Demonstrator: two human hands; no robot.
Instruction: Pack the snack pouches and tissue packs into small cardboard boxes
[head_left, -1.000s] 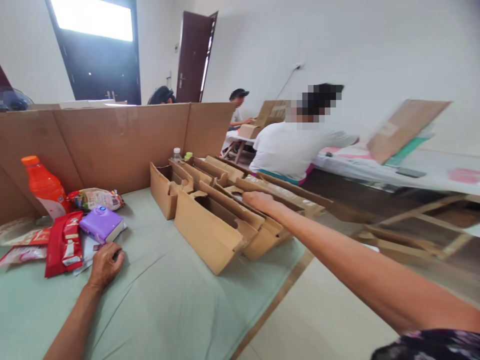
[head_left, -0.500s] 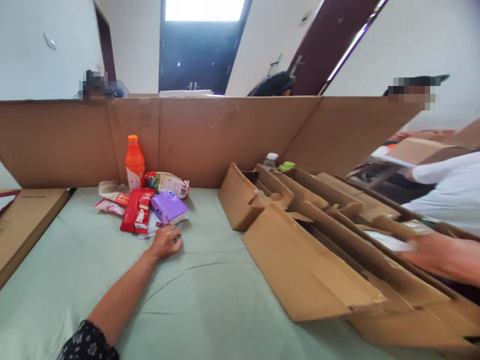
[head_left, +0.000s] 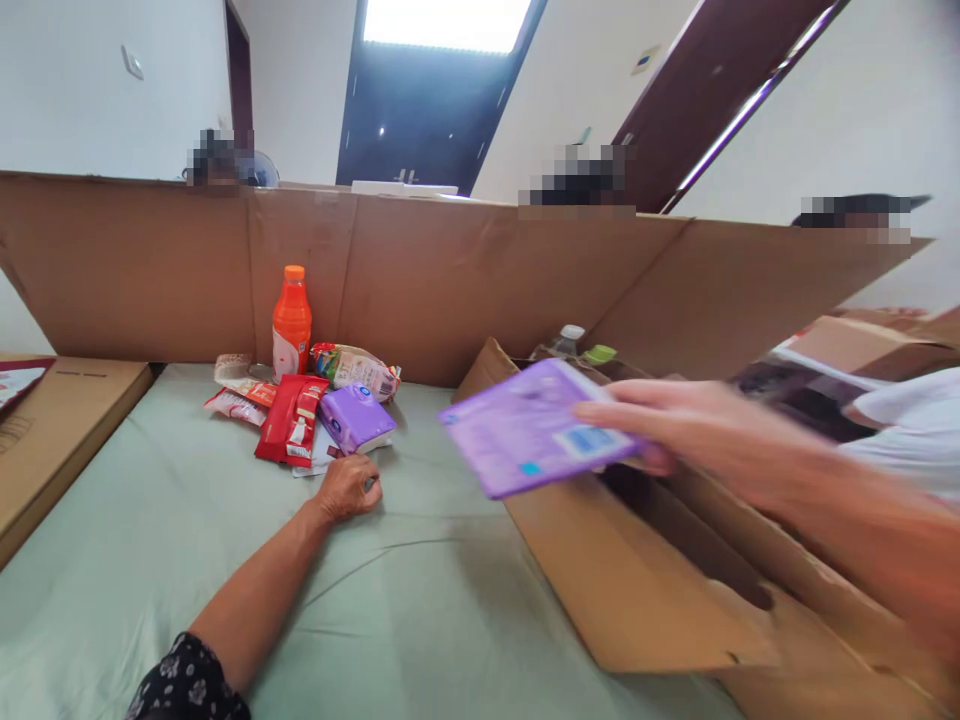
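Observation:
My right hand (head_left: 690, 435) is closed on a flat purple packet (head_left: 532, 428), held in the air above the open cardboard boxes (head_left: 637, 570) on the right. The hand and packet are motion-blurred. My left hand (head_left: 349, 487) rests curled on the green cloth (head_left: 225, 560), fingers closed round something small I cannot make out. Just beyond it lie a purple tissue pack (head_left: 355, 418), a red packet (head_left: 292, 432) and some papers.
An orange drink bottle (head_left: 292, 323) and snack bags (head_left: 356, 369) stand by the cardboard screen (head_left: 420, 275). A flat carton (head_left: 52, 430) lies at the left. A bottle cap (head_left: 569, 336) shows behind the boxes. Other people sit beyond the screen and at the right.
My right hand has come up out of the boxes holding the purple packet and moved left. The left hand stays put. The view has swung left.

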